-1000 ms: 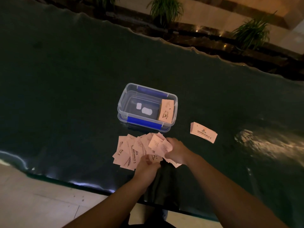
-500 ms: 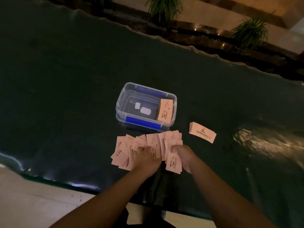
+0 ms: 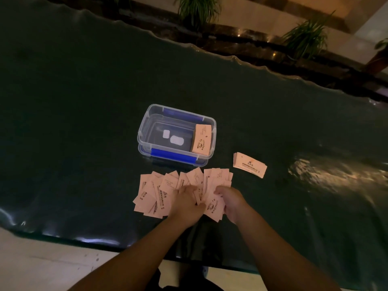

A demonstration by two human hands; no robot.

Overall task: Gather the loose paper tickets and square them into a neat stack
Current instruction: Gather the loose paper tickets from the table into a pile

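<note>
The scene is dim and grainy, with warm light along the top right edge. The dark glossy worktop point(image 3: 84, 122) carries a smeared glare patch at right and thin highlights on its near edge. Wide-angle bending curves the edges; detail is soft throughout.

Loose paper tickets point(image 3: 155, 194): pale pink, black print, fanned and overlapping flat on the dark counter point(image 3: 84, 122). Squared ticket stack point(image 3: 249, 164): lying well apart, to their right.
</note>
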